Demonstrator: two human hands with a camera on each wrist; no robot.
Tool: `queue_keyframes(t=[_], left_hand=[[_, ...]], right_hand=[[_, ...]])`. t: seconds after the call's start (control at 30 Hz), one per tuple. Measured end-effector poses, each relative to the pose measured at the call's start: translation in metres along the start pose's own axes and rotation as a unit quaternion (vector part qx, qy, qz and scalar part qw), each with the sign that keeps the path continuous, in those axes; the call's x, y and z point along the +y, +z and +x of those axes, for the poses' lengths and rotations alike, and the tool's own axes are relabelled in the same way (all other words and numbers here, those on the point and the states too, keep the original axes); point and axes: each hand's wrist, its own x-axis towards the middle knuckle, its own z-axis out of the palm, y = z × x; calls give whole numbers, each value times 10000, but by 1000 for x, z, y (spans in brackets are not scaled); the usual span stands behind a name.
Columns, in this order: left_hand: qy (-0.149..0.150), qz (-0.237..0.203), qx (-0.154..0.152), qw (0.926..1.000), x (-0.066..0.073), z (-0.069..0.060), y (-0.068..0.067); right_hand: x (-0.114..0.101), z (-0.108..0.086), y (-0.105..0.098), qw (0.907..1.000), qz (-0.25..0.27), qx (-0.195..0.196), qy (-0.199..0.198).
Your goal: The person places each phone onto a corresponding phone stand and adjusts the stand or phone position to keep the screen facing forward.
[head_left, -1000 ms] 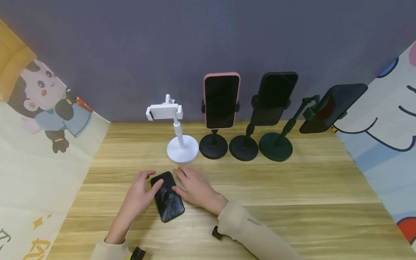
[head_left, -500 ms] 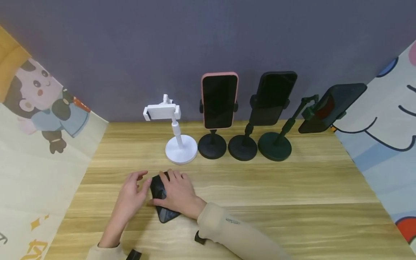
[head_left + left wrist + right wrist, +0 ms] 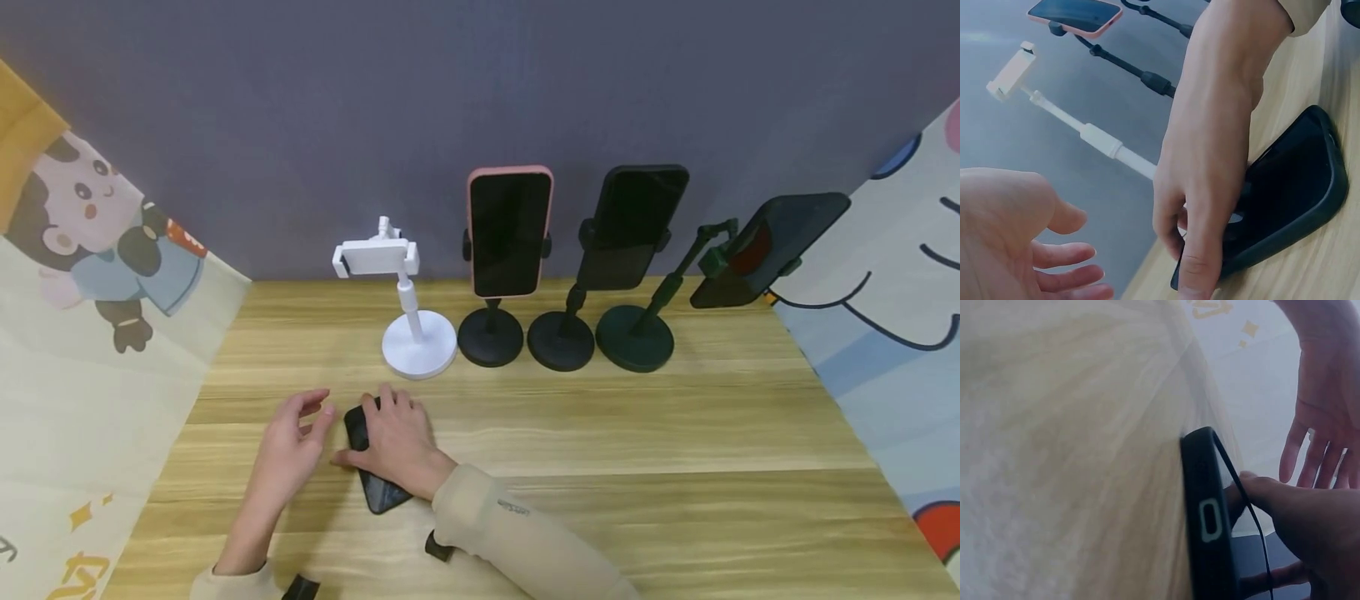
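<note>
A black smartphone in a dark case lies screen up on the wooden table. Over it is my right hand, thumb across to the left long edge and fingers bent down towards the far end, gripping it. In the left wrist view the raised rim of the phone shows beside the right hand. The right wrist view has the port end of the phone close to the camera. My left hand hovers left of the phone, fingers loosely bent and holding nothing.
Behind the hands stands a white phone stand with its clamp unfilled. To its right are a pink-cased phone on a black stand, a black phone on another, and a dark phone on a green stand. A grey wall rises behind.
My right hand has moved left from the phone's right edge to lie across it and grip it. The left hand has drawn away to the left, its thumb off the screen.
</note>
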Motion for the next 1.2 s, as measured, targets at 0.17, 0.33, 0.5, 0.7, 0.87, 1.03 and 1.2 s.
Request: queue_keyframes(t=[0.17,0.33,0.5,0.7,0.87,1.03,1.2], left_hand=[[103,-31,34,9999,0,0,2],[97,-41,46,9999,1,0,4],[76,-90,91,9999,2,2,5],[149,-263,266,9992,4,3,8],[102,-361,492,9981,7,2,13],[96,-496,745,9959,9,2,17],[206,-706,872,9935,10,3,20]], right_hand=[[-4,3,-1,9999,-33,-77,102],[-8,5,-2,9998,-73,-128,154],[-8,4,-3,9997,153,-68,171],[-3,0,-9,9983,349,476,24],[5,-2,-14,9940,752,790,-117],[15,-4,-17,9852,1259,1146,-210],[26,-5,-19,9680,1763,1758,-305]])
